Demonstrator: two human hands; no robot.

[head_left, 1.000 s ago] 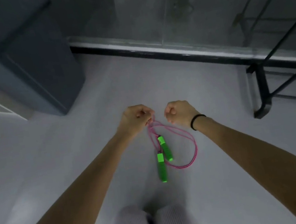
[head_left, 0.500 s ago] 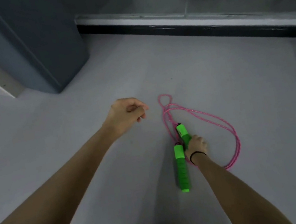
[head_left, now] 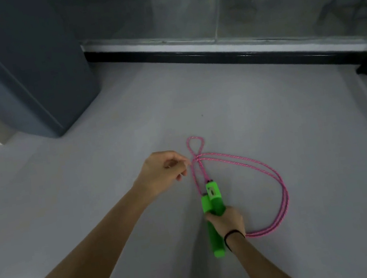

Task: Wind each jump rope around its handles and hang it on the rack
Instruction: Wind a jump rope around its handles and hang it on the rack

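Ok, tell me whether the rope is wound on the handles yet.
Not wound. The rope lies in loose loops on the floor, beside the handles gripped by the right hand.

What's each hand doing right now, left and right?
Left hand: fingers pinched together beside the pink rope; whether it grips the rope cannot be told.
Right hand: closed around the two green handles.

Jump rope cord (head_left: pixel 277 179): pink, flecked with lighter pink in a braided pattern. Handles (head_left: pixel 210 209): bright green. Floor (head_left: pixel 268 106): plain pale grey. Cabinet (head_left: pixel 29 67): dark blue-grey. Wristband (head_left: pixel 232 234): black. Wall base strip (head_left: pixel 212 56): black, white above.
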